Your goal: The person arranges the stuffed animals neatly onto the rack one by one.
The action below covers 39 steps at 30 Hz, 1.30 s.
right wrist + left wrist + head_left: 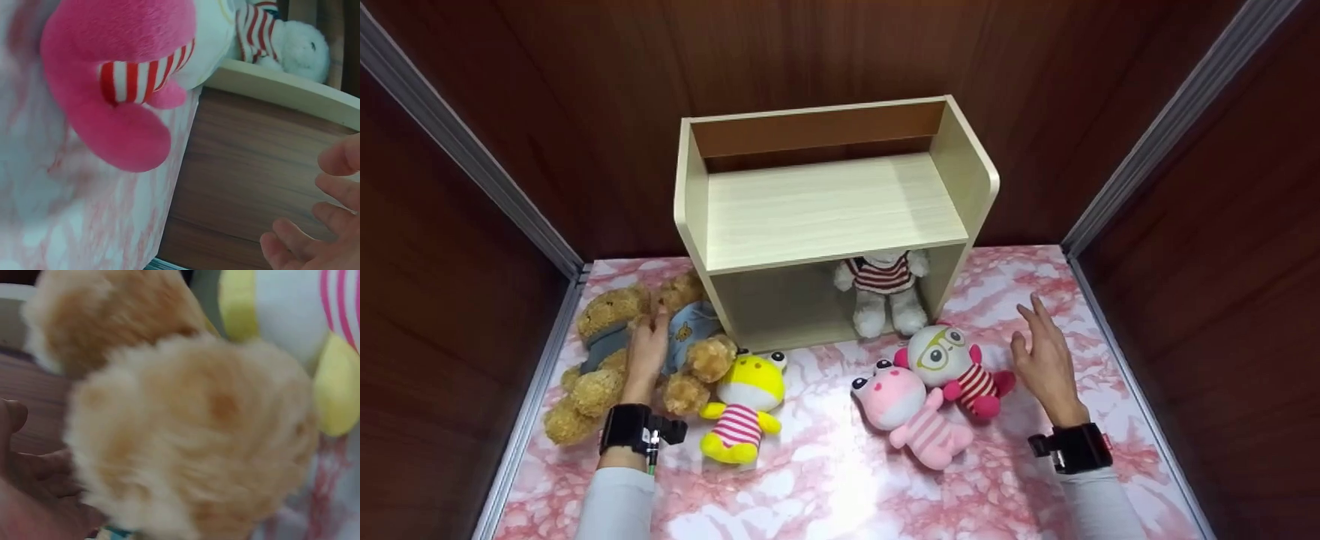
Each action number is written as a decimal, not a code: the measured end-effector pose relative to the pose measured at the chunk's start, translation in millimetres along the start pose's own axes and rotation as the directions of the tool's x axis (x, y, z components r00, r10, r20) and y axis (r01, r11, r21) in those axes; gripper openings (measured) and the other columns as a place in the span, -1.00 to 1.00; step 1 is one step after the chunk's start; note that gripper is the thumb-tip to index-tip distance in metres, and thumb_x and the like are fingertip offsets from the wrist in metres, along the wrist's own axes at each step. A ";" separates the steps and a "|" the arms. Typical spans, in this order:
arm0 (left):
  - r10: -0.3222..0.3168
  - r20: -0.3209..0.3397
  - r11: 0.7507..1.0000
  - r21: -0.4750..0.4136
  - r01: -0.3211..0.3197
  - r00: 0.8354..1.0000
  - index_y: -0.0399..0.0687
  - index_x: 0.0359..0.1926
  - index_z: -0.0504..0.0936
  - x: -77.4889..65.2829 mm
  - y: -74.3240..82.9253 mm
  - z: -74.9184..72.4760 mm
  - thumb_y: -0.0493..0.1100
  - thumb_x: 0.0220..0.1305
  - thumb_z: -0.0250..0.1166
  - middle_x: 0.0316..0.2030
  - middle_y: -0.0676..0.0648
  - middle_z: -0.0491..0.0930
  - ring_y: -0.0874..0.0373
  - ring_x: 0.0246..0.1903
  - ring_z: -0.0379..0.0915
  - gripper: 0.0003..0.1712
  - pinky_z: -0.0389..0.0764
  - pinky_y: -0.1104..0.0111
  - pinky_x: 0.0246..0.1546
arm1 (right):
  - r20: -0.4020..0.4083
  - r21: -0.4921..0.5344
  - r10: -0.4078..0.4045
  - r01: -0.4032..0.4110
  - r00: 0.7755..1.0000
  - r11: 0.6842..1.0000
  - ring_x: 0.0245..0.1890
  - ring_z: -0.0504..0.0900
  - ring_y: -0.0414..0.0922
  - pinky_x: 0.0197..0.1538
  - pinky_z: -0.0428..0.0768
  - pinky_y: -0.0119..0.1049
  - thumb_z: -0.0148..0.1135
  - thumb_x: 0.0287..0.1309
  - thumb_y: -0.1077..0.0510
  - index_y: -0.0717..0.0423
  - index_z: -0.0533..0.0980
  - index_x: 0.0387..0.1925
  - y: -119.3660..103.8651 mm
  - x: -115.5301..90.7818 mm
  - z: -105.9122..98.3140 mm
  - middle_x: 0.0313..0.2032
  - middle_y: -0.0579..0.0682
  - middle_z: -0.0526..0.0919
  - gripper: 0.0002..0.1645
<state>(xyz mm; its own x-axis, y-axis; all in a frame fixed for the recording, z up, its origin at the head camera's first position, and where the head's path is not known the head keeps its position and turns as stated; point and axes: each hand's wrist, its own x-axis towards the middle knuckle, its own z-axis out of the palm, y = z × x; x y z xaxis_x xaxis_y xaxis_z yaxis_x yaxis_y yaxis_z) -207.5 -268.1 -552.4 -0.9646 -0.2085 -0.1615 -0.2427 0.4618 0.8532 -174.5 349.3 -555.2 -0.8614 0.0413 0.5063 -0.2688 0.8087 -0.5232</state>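
My left hand (648, 351) lies between two brown teddy bears in blue shirts, the left teddy bear (598, 391) and the right teddy bear (690, 335). In the left wrist view its thumb (16, 415) stands apart from the fingers, beside a furry bear paw (197, 433); part of the hand is hidden behind that paw. On the right, my right hand (1046, 366) hovers with fingers spread and nothing in them. Nearest to it is a panda-like plush with glasses (937, 352), whose magenta leg (124, 138) shows in the right wrist view. A pink frog plush (911, 412) lies against it.
A pale wooden two-tier shelf (840, 210) stands at the back. A white bear in a striped sweater (883, 279) sits in its lower compartment, head hidden by the upper board. A yellow frog plush (742, 409) lies before the shelf. Dark wooden panels (1207, 300) enclose the marbled table (810, 487).
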 end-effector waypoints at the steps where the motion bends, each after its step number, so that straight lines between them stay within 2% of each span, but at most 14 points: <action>1: -0.016 0.022 0.999 0.032 0.015 1.000 -0.42 0.41 0.29 1.4 -4.6 2.1 0.31 0.62 -0.30 -0.21 -0.34 0.36 -0.13 -0.35 0.29 -0.13 0.33 0.10 -0.24 | 0.003 -0.002 0.001 -0.001 1.000 1.000 0.32 0.40 0.39 0.33 0.34 0.29 0.19 0.23 0.42 0.43 0.47 0.29 1.3 -1.1 -0.3 0.46 0.34 0.32 -0.43; 3: -0.056 0.071 0.996 0.067 0.051 0.996 -0.41 0.30 0.34 2.5 -12.8 6.6 0.32 0.61 -0.27 -0.17 -0.34 0.37 -0.16 -0.24 0.33 -0.15 0.33 0.08 -0.17 | 0.011 -0.003 0.002 -0.002 1.000 1.000 0.33 0.40 0.38 0.33 0.34 0.29 0.19 0.23 0.42 0.44 0.45 0.31 3.3 -3.2 -0.3 0.47 0.33 0.31 -0.41; 6: -0.135 0.148 0.988 0.091 0.122 0.980 -0.47 0.41 0.22 4.8 -23.6 12.9 0.37 0.56 -0.15 0.16 -0.52 0.37 -0.36 0.15 0.35 -0.05 0.39 -0.04 0.16 | 0.011 0.004 0.007 -0.007 1.000 1.000 0.33 0.40 0.37 0.32 0.34 0.30 0.19 0.24 0.42 0.42 0.45 0.32 4.4 -5.3 0.7 0.47 0.32 0.32 -0.41; 8: -0.186 0.182 0.981 0.094 0.171 0.965 -0.46 0.56 -0.03 7.0 -28.9 15.9 0.39 0.51 -0.04 0.45 -0.56 0.10 -0.43 0.43 0.09 0.08 0.22 -0.16 0.42 | 0.008 0.010 0.008 -0.008 1.000 1.000 0.33 0.40 0.37 0.30 0.35 0.31 0.19 0.24 0.42 0.42 0.46 0.31 4.5 -6.5 1.9 0.46 0.32 0.32 -0.42; 11: -0.208 0.198 0.975 0.115 0.188 0.958 -0.47 0.59 -0.25 13.7 -34.1 18.7 0.37 0.46 0.09 0.54 -0.55 -0.13 -0.46 0.51 -0.13 0.22 0.06 -0.23 0.48 | -0.001 0.016 0.004 -0.004 1.000 1.000 0.33 0.40 0.37 0.30 0.36 0.31 0.20 0.24 0.43 0.42 0.48 0.29 3.5 -8.4 4.3 0.45 0.34 0.34 -0.44; 13: -0.198 0.185 0.973 0.157 0.170 0.963 -0.58 0.49 0.08 18.9 -37.1 20.5 0.33 0.45 0.14 0.37 -0.61 0.23 -0.46 0.33 0.25 0.09 0.31 -0.19 0.37 | -0.004 0.015 0.000 0.000 1.000 1.000 0.33 0.41 0.37 0.32 0.36 0.31 0.21 0.23 0.44 0.42 0.49 0.28 3.1 -10.2 6.3 0.44 0.36 0.34 -0.45; 15: -0.209 0.182 0.966 0.189 0.174 0.961 -0.56 0.14 0.44 24.1 -40.3 21.6 0.29 0.46 0.14 -0.12 -0.51 0.52 -0.31 -0.11 0.52 -0.15 0.54 -0.06 0.08 | -0.009 0.016 0.000 0.000 1.000 1.000 0.33 0.41 0.37 0.33 0.36 0.30 0.21 0.23 0.44 0.42 0.50 0.26 2.0 -11.4 8.1 0.43 0.37 0.34 -0.46; 17: -0.214 0.179 0.958 0.230 0.170 0.960 -0.45 -0.17 0.50 27.5 -43.1 21.8 0.24 0.46 0.13 -0.43 -0.30 0.45 -0.13 -0.38 0.45 -0.31 0.54 0.06 -0.15 | -0.013 0.023 0.002 -0.002 1.000 1.000 0.33 0.41 0.37 0.33 0.36 0.29 0.21 0.24 0.43 0.41 0.50 0.26 0.8 -11.9 9.8 0.43 0.37 0.35 -0.47; 19: -0.227 0.176 0.947 0.269 0.175 0.958 -0.36 -0.33 0.48 29.9 -46.6 22.1 0.21 0.44 0.14 -0.52 -0.14 0.35 -0.03 -0.47 0.35 -0.38 0.48 0.11 -0.24 | -0.016 0.030 0.004 -0.003 1.000 1.000 0.33 0.42 0.36 0.33 0.35 0.29 0.20 0.24 0.43 0.41 0.51 0.25 -0.1 -11.6 11.3 0.43 0.37 0.35 -0.48; 22: -0.222 0.158 0.938 0.305 0.167 0.962 -0.48 -0.14 0.52 30.2 -48.8 22.5 0.23 0.41 0.18 -0.37 -0.21 0.48 -0.12 -0.29 0.48 -0.30 0.54 0.07 -0.13 | -0.019 0.037 0.006 -0.006 1.000 0.999 0.35 0.41 0.34 0.34 0.36 0.27 0.19 0.24 0.43 0.40 0.51 0.25 -0.9 -11.4 12.3 0.43 0.36 0.36 -0.48; 26: -0.263 0.158 0.944 0.245 0.220 0.952 -0.36 -0.29 0.53 31.6 -47.8 26.5 0.36 0.33 0.26 -0.58 -0.08 0.41 0.02 -0.57 0.38 -0.25 0.50 0.19 -0.44 | -0.024 0.032 0.015 -0.014 1.000 0.999 0.35 0.42 0.32 0.33 0.38 0.26 0.20 0.24 0.42 0.39 0.51 0.25 -1.7 -11.0 11.8 0.43 0.35 0.37 -0.48; 29: -0.264 0.178 0.952 0.205 0.227 0.948 -0.32 -0.27 0.52 29.6 -45.1 27.4 0.42 0.30 0.27 -0.55 -0.06 0.43 0.09 -0.59 0.35 -0.22 0.47 0.28 -0.52 | -0.038 0.029 0.026 -0.025 0.999 0.999 0.36 0.42 0.30 0.33 0.38 0.26 0.20 0.25 0.42 0.36 0.53 0.25 -2.4 -10.0 11.9 0.42 0.33 0.38 -0.49; 35: -0.237 0.184 0.957 0.214 0.197 0.954 -0.62 0.22 0.37 22.0 -42.8 26.8 0.44 0.25 0.32 -0.07 -0.40 0.52 -0.19 -0.15 0.53 0.13 0.60 0.16 -0.11 | -0.074 0.040 0.034 -0.031 0.997 0.999 0.37 0.43 0.24 0.30 0.43 0.22 0.17 0.28 0.42 0.34 0.57 0.20 -5.8 -10.0 15.2 0.40 0.27 0.44 -0.55; 39: -0.249 0.175 0.937 0.291 0.192 0.953 -0.69 0.46 -0.01 19.8 -45.1 25.5 0.52 0.23 0.26 0.26 -0.67 0.31 -0.47 0.24 0.36 0.41 0.46 -0.09 0.29 | -0.085 0.061 0.023 -0.018 0.996 0.998 0.34 0.45 0.25 0.28 0.44 0.22 0.17 0.27 0.44 0.35 0.59 0.16 -9.9 -10.9 18.5 0.37 0.28 0.47 -0.58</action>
<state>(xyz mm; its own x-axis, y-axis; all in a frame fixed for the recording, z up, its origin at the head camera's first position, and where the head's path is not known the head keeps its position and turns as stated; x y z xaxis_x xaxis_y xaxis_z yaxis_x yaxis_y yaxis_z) -218.3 -271.0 -606.7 -0.8764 -0.1633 -0.4531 -0.4427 0.6437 0.6243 -170.4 330.0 -568.2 -0.8278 0.1097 0.5502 -0.2786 0.7708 -0.5729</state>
